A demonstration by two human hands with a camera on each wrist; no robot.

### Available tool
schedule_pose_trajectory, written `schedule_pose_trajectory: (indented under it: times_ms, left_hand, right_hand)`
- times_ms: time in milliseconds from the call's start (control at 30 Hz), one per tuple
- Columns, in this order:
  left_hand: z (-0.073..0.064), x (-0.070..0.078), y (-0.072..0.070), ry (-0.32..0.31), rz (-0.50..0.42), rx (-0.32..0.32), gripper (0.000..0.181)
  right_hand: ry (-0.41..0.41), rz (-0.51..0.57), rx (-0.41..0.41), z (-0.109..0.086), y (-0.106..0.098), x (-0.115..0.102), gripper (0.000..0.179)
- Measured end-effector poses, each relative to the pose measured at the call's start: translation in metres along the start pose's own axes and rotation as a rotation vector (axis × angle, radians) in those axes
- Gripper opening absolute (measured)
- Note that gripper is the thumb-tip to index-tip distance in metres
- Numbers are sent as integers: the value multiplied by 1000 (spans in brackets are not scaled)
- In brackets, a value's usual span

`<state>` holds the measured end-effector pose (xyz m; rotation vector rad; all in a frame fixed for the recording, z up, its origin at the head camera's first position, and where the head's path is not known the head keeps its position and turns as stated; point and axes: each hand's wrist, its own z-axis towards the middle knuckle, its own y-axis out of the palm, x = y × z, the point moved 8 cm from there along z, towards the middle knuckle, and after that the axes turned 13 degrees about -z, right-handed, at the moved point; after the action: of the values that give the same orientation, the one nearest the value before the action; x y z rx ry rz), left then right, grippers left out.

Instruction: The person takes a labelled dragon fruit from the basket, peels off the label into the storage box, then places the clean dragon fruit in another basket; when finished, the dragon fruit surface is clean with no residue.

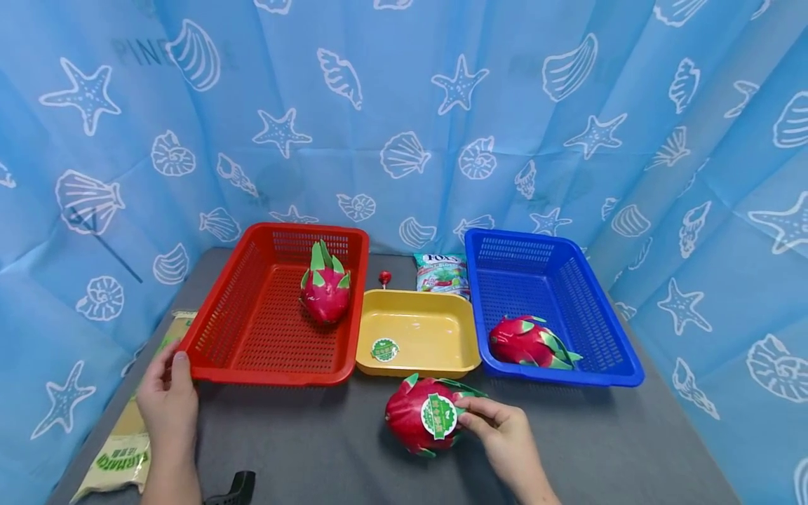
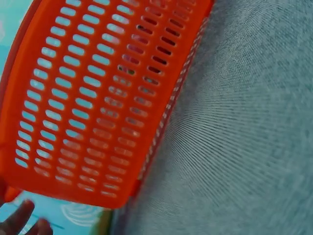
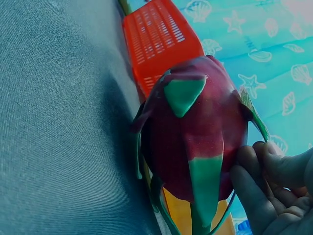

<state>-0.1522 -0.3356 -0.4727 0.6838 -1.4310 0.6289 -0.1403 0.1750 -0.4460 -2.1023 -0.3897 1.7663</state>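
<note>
My right hand (image 1: 505, 435) pinches the right edge of a round green-and-white sticker (image 1: 438, 416) between thumb and fingers. The sticker lies against a pink dragon fruit (image 1: 410, 410) with green leaf tips, on the table in front of the yellow tray (image 1: 416, 370). From the right wrist view, the sticker (image 3: 255, 115) shows nearly edge-on at the fruit's side, with the fingertips at its end. My left hand (image 1: 170, 400) grips the front left corner of the red basket (image 1: 278, 377), thumb at the rim. A second dragon fruit (image 1: 325, 291) sits inside that basket.
At right stands a blue basket (image 1: 568, 280) holding a third dragon fruit (image 1: 530, 342). A similar sticker (image 1: 384, 349) lies in the yellow tray. Behind it are a red lollipop (image 1: 384, 278) and a Fox's candy bag (image 1: 442, 273). A long beige packet (image 1: 120, 456) lies at left, near a black object (image 1: 240, 487).
</note>
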Motion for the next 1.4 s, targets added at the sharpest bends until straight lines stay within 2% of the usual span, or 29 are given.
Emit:
schedule_pose_trajectory:
  times_ms: [133, 200, 267, 400, 467, 600, 700, 800, 867, 1000, 1100, 1233, 1400]
  left_hand:
    - [-12, 29, 0, 279, 134, 68, 38]
    - [-21, 47, 2, 427, 158, 83, 35]
    - [-30, 61, 5, 525, 159, 73, 34]
    - [-49, 83, 14, 639, 128, 11, 33]
    - [-59, 89, 23, 662, 84, -40, 31]
    - [-86, 101, 48, 700, -45, -205, 31]
    - [-108, 105, 72, 669, -106, -382, 34]
    - [-131, 104, 99, 576, -168, -580, 39]
    - [-146, 99, 117, 506, -201, -688, 40]
    - [-171, 85, 147, 385, -238, -858, 38]
    - [-187, 71, 165, 309, -226, -984, 37]
    - [-200, 49, 183, 208, -165, -1119, 40]
    - [-205, 27, 194, 92, -84, -1177, 44]
  right_hand:
    - [-28, 14, 10, 2, 1, -2, 17]
    - [-28, 12, 15, 2, 1, -2, 17]
    - [-14, 8, 19, 2, 1, 0, 17]
    - [16, -10, 20, 2, 2, 2, 17]
    - [22, -10, 18, 1, 2, 3, 17]
    - [22, -5, 12, 2, 2, 3, 18]
    - [26, -10, 8, 2, 2, 3, 18]
    - [36, -9, 8, 3, 2, 2, 18]
    - [29, -6, 7, 4, 2, 2, 18]
    - [20, 11, -1, 6, 1, 2, 19]
    - [7, 19, -13, 8, 1, 1, 20]
    - [-12, 24, -25, 10, 1, 2, 20]
    - [-55, 56, -48, 10, 3, 2, 18]
